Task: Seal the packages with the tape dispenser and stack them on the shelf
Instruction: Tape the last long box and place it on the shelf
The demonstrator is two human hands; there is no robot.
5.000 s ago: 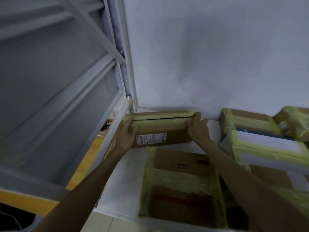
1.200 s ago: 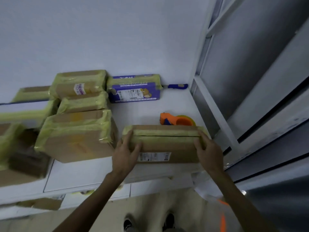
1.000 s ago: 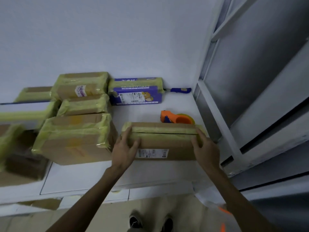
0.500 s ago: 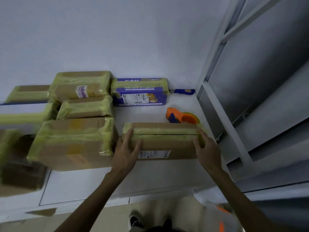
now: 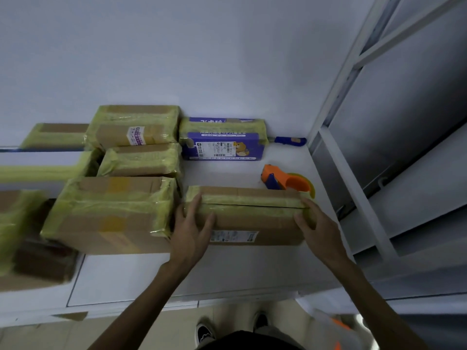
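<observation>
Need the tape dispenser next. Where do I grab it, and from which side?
Take the tape dispenser by its orange-and-blue handle end, which points left and away from the roll. Come down from above and behind the long box: that box, held by the left hand and right hand, hides the dispenser's near side, and the shelf frame stands close on the right.

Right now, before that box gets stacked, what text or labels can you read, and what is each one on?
Nothing reads clearly enough to quote.
Purple box: white characters along the top and a barcode label beside a bear picture, all too blurred.
Brown box behind the pile: pink-printed sticker, unreadable.
Long box between the left hand and right hand: white shipping label, too small.
</observation>
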